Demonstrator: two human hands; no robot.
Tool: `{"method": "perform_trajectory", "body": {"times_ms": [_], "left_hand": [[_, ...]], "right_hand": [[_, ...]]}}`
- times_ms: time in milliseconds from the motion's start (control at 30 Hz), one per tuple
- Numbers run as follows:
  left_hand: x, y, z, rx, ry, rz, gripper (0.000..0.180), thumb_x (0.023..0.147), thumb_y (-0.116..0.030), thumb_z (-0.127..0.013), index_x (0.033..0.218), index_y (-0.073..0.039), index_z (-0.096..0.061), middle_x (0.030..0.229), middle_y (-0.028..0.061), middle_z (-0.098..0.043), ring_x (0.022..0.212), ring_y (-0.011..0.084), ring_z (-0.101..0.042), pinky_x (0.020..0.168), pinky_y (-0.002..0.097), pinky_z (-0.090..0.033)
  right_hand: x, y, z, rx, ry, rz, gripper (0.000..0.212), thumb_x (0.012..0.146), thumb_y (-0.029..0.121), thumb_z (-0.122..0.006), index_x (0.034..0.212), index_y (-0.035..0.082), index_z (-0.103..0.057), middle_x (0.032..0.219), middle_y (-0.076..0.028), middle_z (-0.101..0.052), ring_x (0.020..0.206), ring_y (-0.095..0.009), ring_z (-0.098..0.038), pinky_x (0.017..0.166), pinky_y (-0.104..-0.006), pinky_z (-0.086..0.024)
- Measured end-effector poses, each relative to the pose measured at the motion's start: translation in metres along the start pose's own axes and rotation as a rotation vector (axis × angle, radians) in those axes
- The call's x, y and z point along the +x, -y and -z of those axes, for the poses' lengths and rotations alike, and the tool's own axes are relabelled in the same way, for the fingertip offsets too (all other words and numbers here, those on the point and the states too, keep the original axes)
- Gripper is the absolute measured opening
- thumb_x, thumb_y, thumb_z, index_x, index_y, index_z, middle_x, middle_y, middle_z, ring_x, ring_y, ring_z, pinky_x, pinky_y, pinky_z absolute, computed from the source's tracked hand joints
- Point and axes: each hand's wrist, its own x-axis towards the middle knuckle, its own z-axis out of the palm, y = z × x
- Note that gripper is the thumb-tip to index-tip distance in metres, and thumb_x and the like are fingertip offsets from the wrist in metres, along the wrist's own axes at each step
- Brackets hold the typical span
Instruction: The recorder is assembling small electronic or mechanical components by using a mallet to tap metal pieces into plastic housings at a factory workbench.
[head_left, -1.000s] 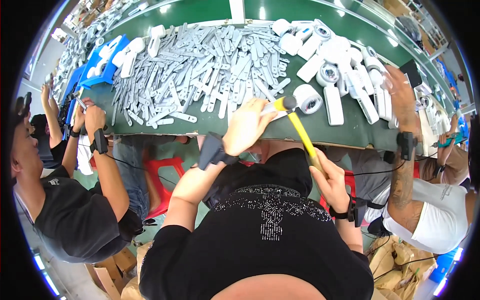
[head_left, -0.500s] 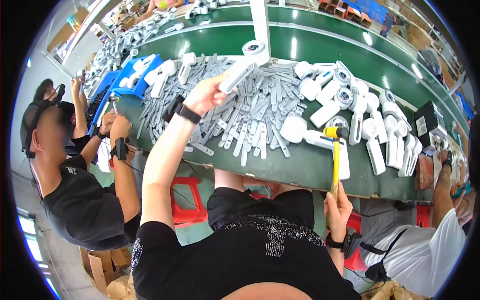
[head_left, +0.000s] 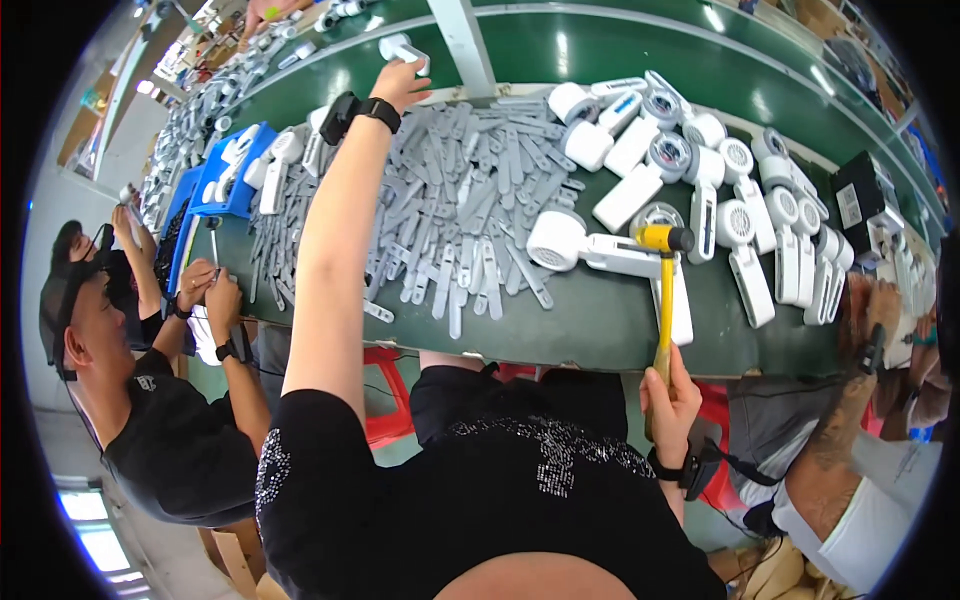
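Note:
Stretched far forward over the bench's back edge, my left hand (head_left: 400,84) has its fingers closed at a white handheld fan (head_left: 405,50), which is over the green conveyor. The fan's round head points left, and part of its handle is hidden by the fingers. My right hand (head_left: 672,400), near the bench's front edge, grips a mallet (head_left: 666,310) by its yellow handle. The mallet stands upright, its yellow and black head in front of several white fans (head_left: 620,252) on the bench. Between my hands lies a wide heap of grey flat strips (head_left: 470,200).
A blue bin (head_left: 228,190) with white fan parts stands at the left. More white fans (head_left: 738,222) crowd the right side, beside a black box (head_left: 868,205). A white post (head_left: 462,45) rises behind the heap. People work at both sides, the left one holding a screwdriver (head_left: 213,240).
My left hand has carried the white fan forward and left, from above the strips to the conveyor. My right hand still holds the mallet upright. The view has shifted slightly.

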Motion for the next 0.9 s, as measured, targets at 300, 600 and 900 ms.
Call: {"method": "perform_trajectory", "body": {"times_ms": [300, 600, 900], "left_hand": [[-0.274, -0.023, -0.125, 0.636, 0.468, -0.825, 0.041, 0.082, -0.023, -0.071, 0.117, -0.005, -0.062, 0.105, 0.0135, -0.067, 0.085, 0.0255, -0.066, 0.074, 0.0332, -0.052], [-0.319, 0.048, -0.203, 0.920, 0.168, -0.993, 0.038, 0.081, -0.010, -0.056, 0.119, -0.004, -0.055, 0.098, 0.0178, -0.058, 0.059, 0.0256, -0.065, 0.047, 0.0344, -0.052], [-0.354, 0.058, -0.150, 0.687, 0.341, -1.123, 0.022, 0.081, -0.009, -0.054, 0.103, -0.011, -0.052, 0.112, 0.0118, -0.051, 0.084, 0.0293, -0.064, 0.071, 0.0386, -0.053]], "right_hand": [[-0.006, -0.004, -0.008, 0.209, -0.033, 0.030, 0.050, 0.093, 0.001, -0.054, 0.141, -0.003, -0.041, 0.074, -0.005, -0.056, 0.052, -0.008, -0.048, 0.046, -0.0197, -0.039], [-0.027, -0.002, -0.005, 0.255, -0.059, 0.122, 0.048, 0.094, 0.001, -0.054, 0.140, -0.003, -0.042, 0.074, -0.005, -0.056, 0.052, -0.008, -0.048, 0.046, -0.0196, -0.039], [-0.044, 0.000, -0.006, 0.261, -0.101, 0.145, 0.047, 0.095, 0.002, -0.053, 0.140, -0.003, -0.042, 0.074, -0.007, -0.057, 0.050, -0.008, -0.045, 0.044, -0.0197, -0.037]]}}
